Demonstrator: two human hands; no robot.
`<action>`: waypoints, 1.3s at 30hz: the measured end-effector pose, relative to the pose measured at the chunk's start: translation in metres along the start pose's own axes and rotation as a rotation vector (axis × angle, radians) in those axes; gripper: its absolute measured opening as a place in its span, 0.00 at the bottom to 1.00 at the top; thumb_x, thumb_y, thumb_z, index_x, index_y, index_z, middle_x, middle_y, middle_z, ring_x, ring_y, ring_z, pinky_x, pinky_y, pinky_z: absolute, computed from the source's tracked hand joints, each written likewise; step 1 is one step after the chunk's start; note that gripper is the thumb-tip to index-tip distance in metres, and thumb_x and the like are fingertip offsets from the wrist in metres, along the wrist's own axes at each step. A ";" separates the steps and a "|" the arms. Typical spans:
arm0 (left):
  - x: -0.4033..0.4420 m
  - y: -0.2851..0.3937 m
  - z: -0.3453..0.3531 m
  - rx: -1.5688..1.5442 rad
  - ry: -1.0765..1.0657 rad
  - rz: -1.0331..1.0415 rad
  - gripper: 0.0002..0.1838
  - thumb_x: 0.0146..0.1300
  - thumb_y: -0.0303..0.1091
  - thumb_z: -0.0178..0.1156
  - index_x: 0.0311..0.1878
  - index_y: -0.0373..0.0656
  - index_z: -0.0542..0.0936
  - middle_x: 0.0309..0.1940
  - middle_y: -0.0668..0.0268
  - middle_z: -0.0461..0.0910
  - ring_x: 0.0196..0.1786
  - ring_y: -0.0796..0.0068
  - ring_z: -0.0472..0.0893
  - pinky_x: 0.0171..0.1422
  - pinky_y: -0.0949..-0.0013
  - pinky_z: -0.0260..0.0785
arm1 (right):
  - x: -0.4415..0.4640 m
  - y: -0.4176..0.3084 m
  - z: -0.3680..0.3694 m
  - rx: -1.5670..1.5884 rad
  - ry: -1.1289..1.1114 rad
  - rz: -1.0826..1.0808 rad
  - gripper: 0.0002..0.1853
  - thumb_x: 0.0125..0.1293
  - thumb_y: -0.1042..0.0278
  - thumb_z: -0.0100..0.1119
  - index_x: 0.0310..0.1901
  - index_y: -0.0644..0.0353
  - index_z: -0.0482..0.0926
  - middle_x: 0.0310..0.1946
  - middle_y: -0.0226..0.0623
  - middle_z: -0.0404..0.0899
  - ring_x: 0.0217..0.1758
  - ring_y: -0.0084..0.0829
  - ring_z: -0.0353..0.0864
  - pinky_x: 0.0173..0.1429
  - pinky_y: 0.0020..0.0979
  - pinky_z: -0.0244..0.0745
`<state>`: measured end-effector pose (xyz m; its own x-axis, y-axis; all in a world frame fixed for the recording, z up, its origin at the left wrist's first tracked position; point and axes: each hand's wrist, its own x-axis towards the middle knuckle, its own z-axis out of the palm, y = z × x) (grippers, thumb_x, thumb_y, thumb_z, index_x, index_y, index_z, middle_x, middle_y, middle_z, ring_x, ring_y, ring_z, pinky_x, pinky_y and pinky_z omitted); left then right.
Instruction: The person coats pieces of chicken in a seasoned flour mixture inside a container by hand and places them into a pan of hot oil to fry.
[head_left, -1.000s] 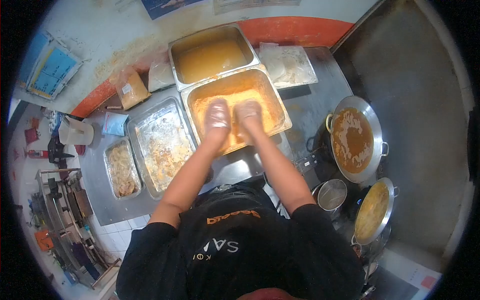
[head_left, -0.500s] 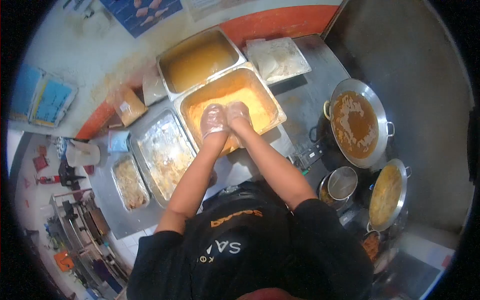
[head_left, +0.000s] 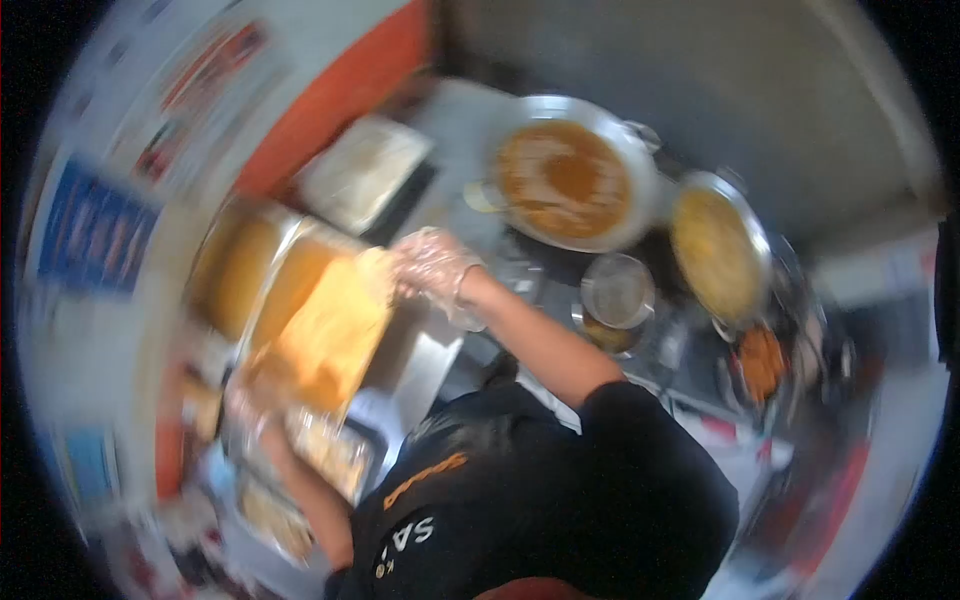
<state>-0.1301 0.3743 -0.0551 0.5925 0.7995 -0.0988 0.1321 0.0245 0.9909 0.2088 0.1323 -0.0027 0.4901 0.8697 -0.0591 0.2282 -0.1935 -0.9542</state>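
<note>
My right hand (head_left: pixel 437 270), in a clear plastic glove, is at the right edge of the metal tray of orange-yellow powder (head_left: pixel 335 325). Its fingers are curled round a pale, powder-coated piece (head_left: pixel 377 272). My left hand (head_left: pixel 255 400), also gloved, is at the lower left edge of the same tray, blurred by motion, and its fingers are smeared. Beyond the powder tray, side by side with it, stands a metal tray of yellowish liquid (head_left: pixel 236 268).
A wide pan of brown oil (head_left: pixel 570 185) and a second pan of yellow oil (head_left: pixel 712 250) stand at the right. Near them are a round strainer (head_left: pixel 617 290) and a bowl of orange-brown food (head_left: pixel 760 365). A plastic-covered tray (head_left: pixel 365 172) lies against the wall.
The view has swung to the right. My hands, side by side in the powder before, have moved apart; the right one has come up to the tray's edge with a coated piece.
</note>
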 end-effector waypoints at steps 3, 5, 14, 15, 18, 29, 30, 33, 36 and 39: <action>-0.017 0.038 0.014 0.946 0.189 0.355 0.12 0.60 0.24 0.55 0.44 0.29 0.82 0.37 0.54 0.84 0.38 0.62 0.81 0.45 0.64 0.76 | -0.072 -0.014 -0.107 0.276 0.277 0.156 0.08 0.57 0.71 0.63 0.38 0.62 0.84 0.28 0.34 0.83 0.31 0.25 0.80 0.41 0.26 0.76; -0.011 0.045 0.013 1.104 0.309 0.387 0.10 0.58 0.23 0.57 0.42 0.32 0.83 0.36 0.57 0.84 0.37 0.66 0.81 0.45 0.67 0.76 | -0.118 -0.010 -0.182 -0.244 0.466 0.088 0.08 0.55 0.72 0.64 0.36 0.62 0.84 0.29 0.35 0.84 0.32 0.26 0.81 0.42 0.29 0.76; 0.023 0.052 0.000 1.015 0.375 0.455 0.11 0.56 0.29 0.61 0.42 0.38 0.85 0.37 0.56 0.85 0.41 0.62 0.83 0.50 0.64 0.75 | -0.263 0.148 -0.479 -0.995 0.850 0.900 0.18 0.60 0.53 0.54 0.40 0.58 0.86 0.44 0.47 0.83 0.50 0.46 0.82 0.56 0.41 0.75; 0.023 0.064 0.006 1.037 0.390 0.467 0.11 0.56 0.29 0.61 0.41 0.39 0.85 0.37 0.56 0.85 0.40 0.62 0.83 0.50 0.64 0.75 | -0.271 0.170 -0.501 -0.925 0.923 0.920 0.19 0.60 0.53 0.54 0.40 0.58 0.86 0.44 0.48 0.83 0.50 0.46 0.83 0.55 0.41 0.75; 0.019 0.102 0.022 1.095 0.437 0.510 0.10 0.55 0.29 0.63 0.40 0.41 0.86 0.35 0.58 0.85 0.39 0.63 0.83 0.49 0.65 0.75 | -0.289 0.262 -0.558 -0.878 1.054 0.873 0.19 0.59 0.54 0.55 0.39 0.61 0.85 0.43 0.50 0.83 0.49 0.47 0.83 0.53 0.41 0.76; 0.040 0.225 0.125 1.018 0.198 0.702 0.08 0.57 0.30 0.63 0.39 0.42 0.85 0.34 0.62 0.85 0.36 0.68 0.82 0.47 0.67 0.75 | -0.288 0.399 -0.621 -0.558 1.452 0.965 0.17 0.60 0.55 0.61 0.39 0.62 0.83 0.39 0.47 0.84 0.45 0.45 0.83 0.49 0.40 0.76; 0.051 0.235 0.147 0.925 0.090 0.712 0.08 0.59 0.30 0.61 0.41 0.40 0.84 0.35 0.63 0.84 0.38 0.69 0.82 0.47 0.68 0.75 | -0.293 0.391 -0.622 -0.510 1.511 0.896 0.15 0.62 0.57 0.59 0.41 0.61 0.84 0.40 0.45 0.85 0.46 0.43 0.84 0.49 0.38 0.76; 0.071 0.263 0.232 0.647 -0.069 0.651 0.09 0.63 0.30 0.59 0.42 0.35 0.82 0.36 0.60 0.82 0.38 0.67 0.80 0.46 0.67 0.73 | -0.324 0.295 -0.607 -0.281 1.595 0.748 0.15 0.63 0.59 0.60 0.43 0.62 0.84 0.40 0.43 0.85 0.47 0.40 0.84 0.49 0.36 0.75; 0.050 0.297 0.363 0.972 -0.079 0.723 0.09 0.63 0.31 0.59 0.39 0.34 0.81 0.33 0.54 0.81 0.36 0.63 0.79 0.42 0.65 0.70 | -0.388 0.197 -0.552 0.059 1.531 0.288 0.16 0.65 0.60 0.60 0.45 0.65 0.81 0.38 0.40 0.82 0.47 0.31 0.81 0.53 0.35 0.74; 0.002 0.336 0.498 1.311 -0.194 0.883 0.08 0.64 0.30 0.58 0.40 0.35 0.82 0.34 0.53 0.81 0.37 0.62 0.79 0.41 0.62 0.69 | -0.438 0.096 -0.460 0.010 1.699 0.174 0.15 0.65 0.63 0.61 0.47 0.66 0.80 0.45 0.35 0.81 0.52 0.31 0.79 0.54 0.34 0.74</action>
<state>0.3113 0.0848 0.2323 0.9244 0.1943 0.3281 0.2090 -0.9779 -0.0100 0.4029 -0.4761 0.0662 0.7862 -0.5866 0.1944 0.0777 -0.2183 -0.9728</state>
